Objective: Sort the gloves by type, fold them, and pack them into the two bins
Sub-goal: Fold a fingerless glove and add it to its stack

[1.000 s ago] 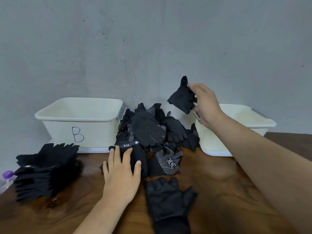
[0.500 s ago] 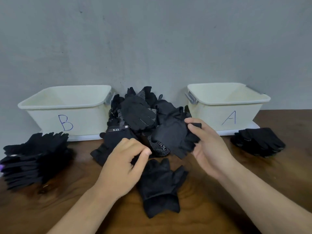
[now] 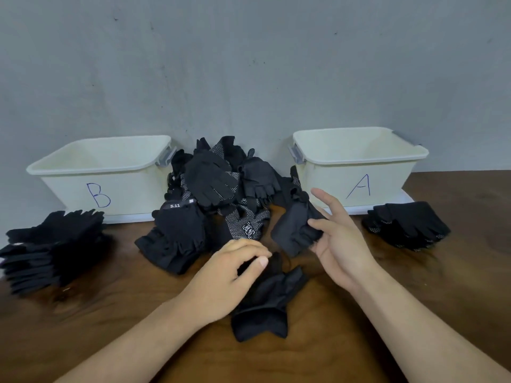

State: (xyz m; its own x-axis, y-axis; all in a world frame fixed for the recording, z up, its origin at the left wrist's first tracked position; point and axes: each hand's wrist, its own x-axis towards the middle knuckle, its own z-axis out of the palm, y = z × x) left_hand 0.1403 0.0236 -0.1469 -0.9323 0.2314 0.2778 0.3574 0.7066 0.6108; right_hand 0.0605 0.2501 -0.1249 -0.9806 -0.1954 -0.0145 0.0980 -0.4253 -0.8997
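Observation:
A heap of black gloves (image 3: 221, 186), some with white dots, lies between two cream bins against the wall. Bin B (image 3: 105, 172) stands left, bin A (image 3: 356, 158) right; both look empty inside. My right hand (image 3: 340, 239) holds a plain black glove (image 3: 293, 230) with thumb and fingers, just right of the heap. My left hand (image 3: 229, 275) pinches the finger end of another black glove (image 3: 265, 302) lying flat on the wooden table (image 3: 414, 286) in front of me.
A stack of folded black gloves (image 3: 49, 244) sits at the left in front of bin B. A smaller folded pile of dotted gloves (image 3: 406, 225) lies at the right in front of bin A. A grey wall (image 3: 249, 64) runs behind the bins.
My right hand brought its glove down from beside bin A to table height by the heap. My left hand left the 5.11 glove and now pinches the glove lying in front.

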